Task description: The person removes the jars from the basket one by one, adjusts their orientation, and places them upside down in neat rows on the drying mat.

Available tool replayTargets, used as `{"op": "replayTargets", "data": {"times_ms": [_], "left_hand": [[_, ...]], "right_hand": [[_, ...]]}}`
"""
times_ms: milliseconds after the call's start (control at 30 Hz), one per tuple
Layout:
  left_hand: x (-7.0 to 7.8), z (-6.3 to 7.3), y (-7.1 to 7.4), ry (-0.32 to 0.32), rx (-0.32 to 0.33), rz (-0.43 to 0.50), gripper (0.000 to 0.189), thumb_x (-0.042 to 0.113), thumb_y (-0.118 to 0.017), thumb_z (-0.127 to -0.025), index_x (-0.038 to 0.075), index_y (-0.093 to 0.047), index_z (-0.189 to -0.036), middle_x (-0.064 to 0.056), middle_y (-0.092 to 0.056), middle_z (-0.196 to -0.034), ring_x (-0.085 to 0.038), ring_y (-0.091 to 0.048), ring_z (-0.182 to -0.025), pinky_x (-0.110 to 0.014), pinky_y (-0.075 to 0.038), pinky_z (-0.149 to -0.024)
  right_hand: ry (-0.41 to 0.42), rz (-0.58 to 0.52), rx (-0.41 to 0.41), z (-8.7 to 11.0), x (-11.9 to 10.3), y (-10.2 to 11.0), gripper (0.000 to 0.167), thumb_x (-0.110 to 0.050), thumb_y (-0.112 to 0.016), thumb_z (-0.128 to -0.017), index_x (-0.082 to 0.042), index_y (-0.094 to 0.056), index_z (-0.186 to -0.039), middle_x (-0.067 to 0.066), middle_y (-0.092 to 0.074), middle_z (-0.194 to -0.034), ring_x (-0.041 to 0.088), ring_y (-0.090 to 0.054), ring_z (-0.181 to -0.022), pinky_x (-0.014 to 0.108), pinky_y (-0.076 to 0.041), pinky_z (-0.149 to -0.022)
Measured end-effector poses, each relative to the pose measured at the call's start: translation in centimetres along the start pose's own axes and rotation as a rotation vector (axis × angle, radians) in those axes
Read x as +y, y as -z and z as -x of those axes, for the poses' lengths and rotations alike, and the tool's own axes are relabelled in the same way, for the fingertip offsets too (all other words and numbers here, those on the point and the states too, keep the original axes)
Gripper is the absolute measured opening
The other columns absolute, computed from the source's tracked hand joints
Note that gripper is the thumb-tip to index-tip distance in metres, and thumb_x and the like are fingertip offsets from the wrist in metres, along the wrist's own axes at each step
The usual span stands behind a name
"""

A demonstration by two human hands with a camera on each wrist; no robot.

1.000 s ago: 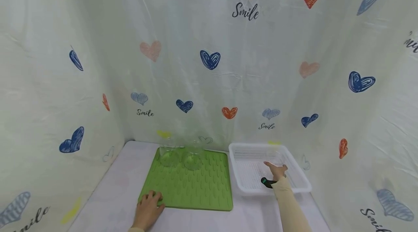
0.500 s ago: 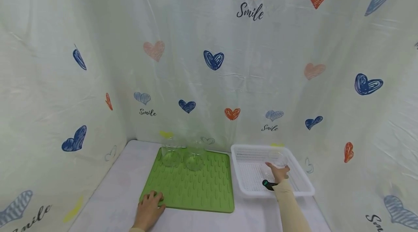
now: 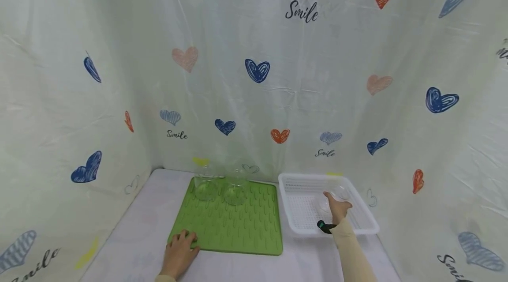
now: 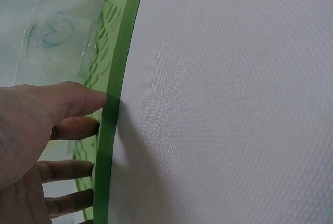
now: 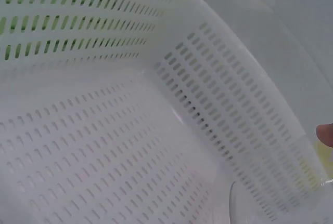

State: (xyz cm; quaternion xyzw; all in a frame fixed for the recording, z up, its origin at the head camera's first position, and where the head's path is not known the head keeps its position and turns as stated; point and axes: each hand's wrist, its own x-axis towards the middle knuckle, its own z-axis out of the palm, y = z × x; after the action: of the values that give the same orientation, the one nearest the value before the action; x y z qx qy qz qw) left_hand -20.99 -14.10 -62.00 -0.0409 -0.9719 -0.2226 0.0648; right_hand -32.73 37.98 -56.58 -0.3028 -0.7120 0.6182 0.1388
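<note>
In the head view, my left hand [image 3: 180, 253] rests on the front left corner of the green mat [image 3: 246, 238]. Its thumb touches the edge of the mat in the left wrist view, with the fingers spread beside it. Two clear drinking glasses [image 3: 206, 190] stand side by side at the back of the mat. My right hand [image 3: 338, 209] reaches into the white basket [image 3: 293, 211], thumb and fingers spread round a clear glass [image 3: 340, 192]. That glass's edge [image 5: 232, 203] shows low in the right wrist view; most of my right fingers are hidden.
The perforated wall [image 5: 218, 78] of the basket rises around my right hand. A white cloth [image 3: 131, 238] covers the table. A curtain [image 3: 254, 105] printed with hearts hangs close behind and along both sides.
My right hand has shifted slightly within the basket, its thumb now pointing further up and back. The left hand and the glasses on the mat keep their places; the head view sways slightly.
</note>
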Motion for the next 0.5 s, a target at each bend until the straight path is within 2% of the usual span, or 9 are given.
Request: {"op": "replayTargets", "data": {"times_ms": [133, 233, 367, 500], "left_hand": [[-0.2, 0.0, 0.0, 0.008, 0.003, -0.001, 0.021, 0.028, -0.075, -0.080, 0.016, -0.066, -0.095, -0.013, -0.060, -0.107, -0.044, -0.055, -0.103, -0.066, -0.047, -0.081], [-0.3, -0.1, 0.0, 0.013, -0.001, -0.006, 0.021, 0.028, -0.075, -0.081, 0.016, -0.065, -0.095, -0.013, -0.060, -0.107, -0.043, -0.055, -0.102, -0.066, -0.047, -0.081], [-0.2, -0.1, 0.0, 0.008, -0.009, -0.010, 0.021, 0.028, -0.074, -0.081, 0.016, -0.065, -0.095, -0.013, -0.059, -0.107, -0.044, -0.055, -0.102, -0.066, -0.047, -0.080], [0.0, 0.0, 0.0, 0.013, -0.017, -0.005, 0.020, 0.029, -0.074, -0.081, 0.017, -0.064, -0.094, -0.013, -0.059, -0.107, -0.044, -0.054, -0.103, -0.066, -0.047, -0.081]], "right_hand": [[0.040, -0.007, -0.021, 1.6, -0.7, -0.4, 0.115, -0.051, -0.069, -0.083, 0.004, 0.010, -0.145, 0.036, -0.004, -0.153, 0.051, -0.016, -0.140, 0.058, -0.020, -0.117], [0.071, -0.009, -0.030, 2.9, -1.2, -0.8, 0.109, -0.053, -0.069, -0.082, 0.001, 0.002, -0.145, 0.031, -0.015, -0.151, 0.049, -0.025, -0.135, 0.058, -0.025, -0.114], [0.127, 0.008, -0.019, 4.7, -1.7, -1.1, 0.108, -0.052, -0.071, -0.082, -0.003, 0.000, -0.148, 0.026, -0.023, -0.149, 0.046, -0.032, -0.132, 0.058, -0.029, -0.111], [0.210, 0.058, -0.032, 6.8, -2.1, -1.2, 0.107, -0.051, -0.072, -0.082, -0.007, -0.002, -0.149, 0.025, -0.022, -0.149, 0.046, -0.029, -0.136, 0.058, -0.032, -0.110]]}}
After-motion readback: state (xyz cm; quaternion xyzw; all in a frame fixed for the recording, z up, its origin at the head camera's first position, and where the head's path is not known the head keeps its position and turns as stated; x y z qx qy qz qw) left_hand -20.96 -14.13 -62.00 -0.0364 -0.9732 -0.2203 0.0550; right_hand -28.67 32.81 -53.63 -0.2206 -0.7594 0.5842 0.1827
